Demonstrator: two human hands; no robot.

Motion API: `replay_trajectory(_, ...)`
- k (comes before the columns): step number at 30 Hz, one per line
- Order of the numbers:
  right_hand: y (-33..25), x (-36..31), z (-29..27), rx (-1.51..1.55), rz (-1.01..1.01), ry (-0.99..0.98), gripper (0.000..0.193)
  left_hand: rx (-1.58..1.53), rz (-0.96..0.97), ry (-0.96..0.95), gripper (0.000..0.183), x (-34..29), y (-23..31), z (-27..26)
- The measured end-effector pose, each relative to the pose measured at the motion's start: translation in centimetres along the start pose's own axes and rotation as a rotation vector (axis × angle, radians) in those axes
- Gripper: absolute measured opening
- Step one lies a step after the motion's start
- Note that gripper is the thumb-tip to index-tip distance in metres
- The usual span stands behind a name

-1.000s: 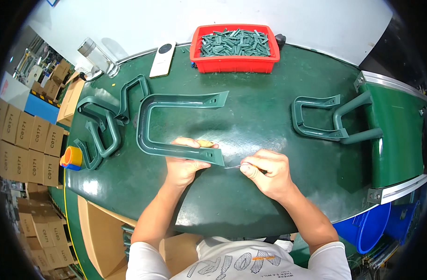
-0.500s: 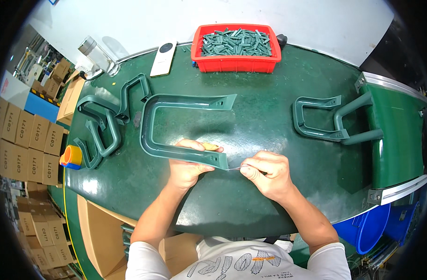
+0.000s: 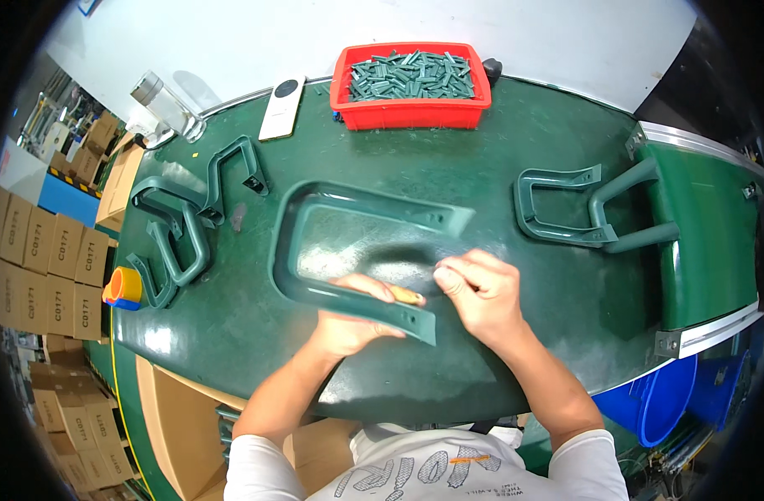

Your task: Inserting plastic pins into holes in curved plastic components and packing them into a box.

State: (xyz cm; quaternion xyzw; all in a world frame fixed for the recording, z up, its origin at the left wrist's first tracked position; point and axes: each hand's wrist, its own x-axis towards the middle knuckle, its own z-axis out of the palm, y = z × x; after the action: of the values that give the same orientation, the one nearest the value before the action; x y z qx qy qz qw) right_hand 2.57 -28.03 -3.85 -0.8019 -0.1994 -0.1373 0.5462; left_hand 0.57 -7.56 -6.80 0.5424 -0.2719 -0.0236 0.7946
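Observation:
A green U-shaped plastic part (image 3: pixel 283 242) is held above the table, tilted, its two arms pointing right. My left hand (image 3: pixel 344 334) is closed around the nearer arm, close to its end, which has small holes. Something yellowish (image 3: pixel 407 296) shows at the fingers of that hand; whether it is a finger cover or a held piece I cannot tell. Just right of the part's ends, my right hand (image 3: pixel 486 296) is closed in a pinch, apart from the part. What lies between its fingertips is too small to make out.
A red bin (image 3: pixel 411 114) of small green pieces stands at the back, beside a white phone (image 3: pixel 282 108) and a glass bottle (image 3: pixel 169 104). More U-shaped parts (image 3: pixel 194 250) lie at left, others (image 3: pixel 565 234) at right by a green conveyor (image 3: pixel 703 242). A yellow tape roll (image 3: pixel 123 284) sits at the left edge.
The U-shaped part has tilted and shifted right and nearer in my left hand. My right hand has come away from its end; the thin strip seen between them no longer shows.

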Motion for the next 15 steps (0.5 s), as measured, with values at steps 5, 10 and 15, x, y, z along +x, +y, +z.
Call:
replay_trajectory(5,-0.9,-0.1,-1.3,0.136,0.143,-0.199,0.022,-0.068,0.008,0.132,0.043,-0.2,-0.3,-1.3)
replay_trajectory(10,-0.7,-0.3,-1.1,0.167,0.140,-0.287,0.027,-0.095,0.006,0.190,0.044,0.1,-0.2,-0.8)
replay_trajectory(15,-0.8,-0.4,-0.9,0.165,0.083,-0.310,0.028,-0.093,0.020,0.181,0.044,0.1,-0.3,-1.0)
